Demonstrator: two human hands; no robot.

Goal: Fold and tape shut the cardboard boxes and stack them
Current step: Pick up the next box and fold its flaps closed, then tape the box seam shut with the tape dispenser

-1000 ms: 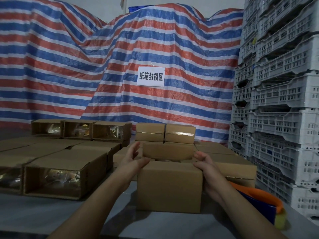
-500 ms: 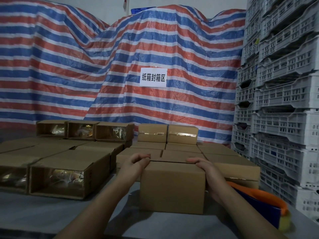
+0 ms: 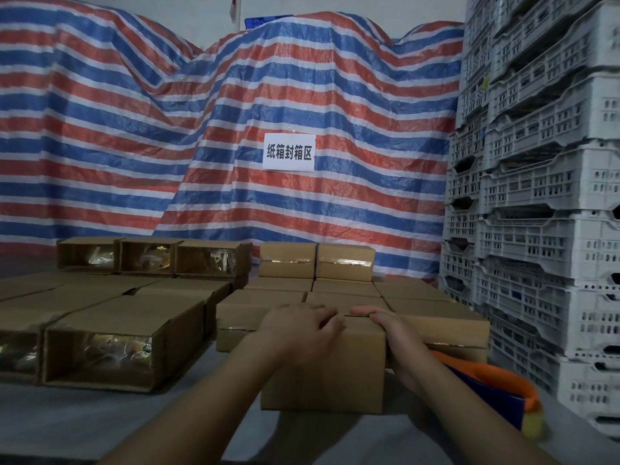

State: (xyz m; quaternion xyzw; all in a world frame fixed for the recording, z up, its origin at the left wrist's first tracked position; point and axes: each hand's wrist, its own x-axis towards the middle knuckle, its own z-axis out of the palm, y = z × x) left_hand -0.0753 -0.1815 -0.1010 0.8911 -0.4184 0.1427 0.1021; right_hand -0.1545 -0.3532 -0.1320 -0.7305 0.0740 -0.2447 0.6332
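Head view. Left hand [image 3: 302,325] and right hand [image 3: 392,333] press flat, fingers extended, on the top flaps of the near cardboard box [image 3: 322,374] on the worktop [image 3: 100,427]. Open boxes [image 3: 110,344] at left hold shiny wrapped contents.

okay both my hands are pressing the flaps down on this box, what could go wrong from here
1. The tape dispenser lies behind your right hand; letting go to fetch it may let the flaps of the box spring up.
2. Your left hand alone may not hold both flaps flat along the seam.
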